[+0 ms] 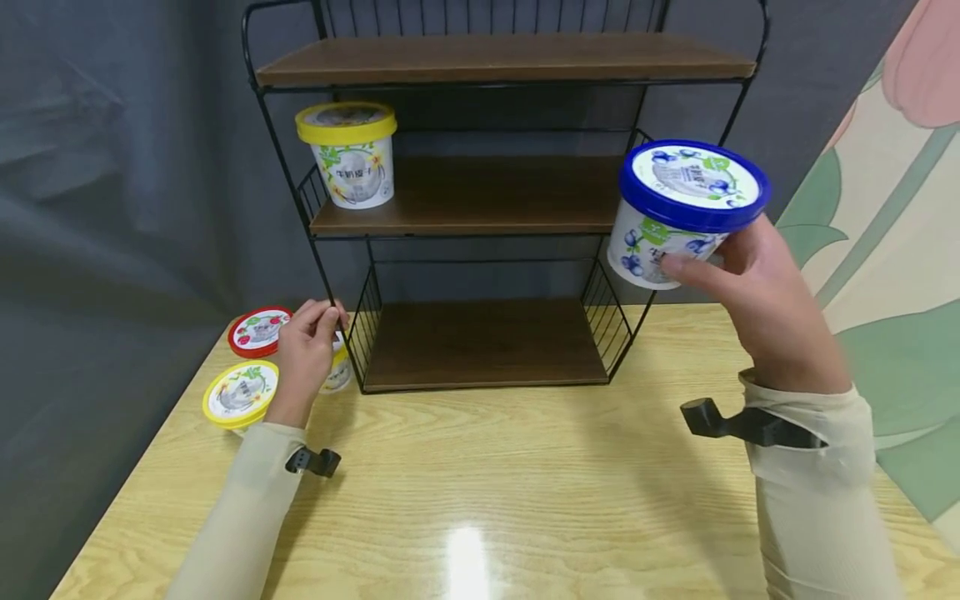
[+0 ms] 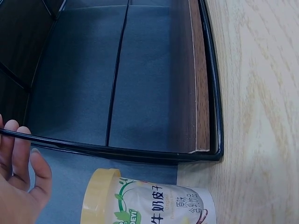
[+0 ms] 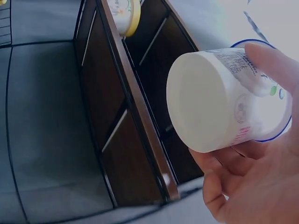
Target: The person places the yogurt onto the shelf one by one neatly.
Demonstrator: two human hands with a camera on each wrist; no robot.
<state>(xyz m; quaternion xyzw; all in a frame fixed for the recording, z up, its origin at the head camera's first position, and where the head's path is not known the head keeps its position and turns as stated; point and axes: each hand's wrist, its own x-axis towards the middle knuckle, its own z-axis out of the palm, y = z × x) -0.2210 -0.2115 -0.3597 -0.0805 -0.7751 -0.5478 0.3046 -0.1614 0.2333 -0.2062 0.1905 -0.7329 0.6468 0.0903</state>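
Observation:
My right hand [image 1: 776, 312] grips a white tub with a blue lid [image 1: 678, 208] and blueberry pictures, held in the air before the right end of the middle shelf [image 1: 502, 196]. Its pale base [image 3: 196, 105] faces the right wrist camera, fingers on one side and thumb on the other. At the rack's left side, my left hand [image 1: 303, 354] holds a black upright [image 1: 321, 268] of the frame; the left wrist view has its fingers [image 2: 21, 149] curled at that bar. Just beside this hand stands a yellow-lidded tub [image 2: 159, 200], partly hidden in the head view.
Another yellow-lidded tub [image 1: 356, 158] stands at the left end of the middle shelf. Left of the rack, a red-lidded tub [image 1: 258, 331] and a yellow-lidded tub [image 1: 240, 393] sit on the wooden table [image 1: 480, 467]. Above is the top shelf [image 1: 502, 58]; below, the bottom shelf [image 1: 483, 342].

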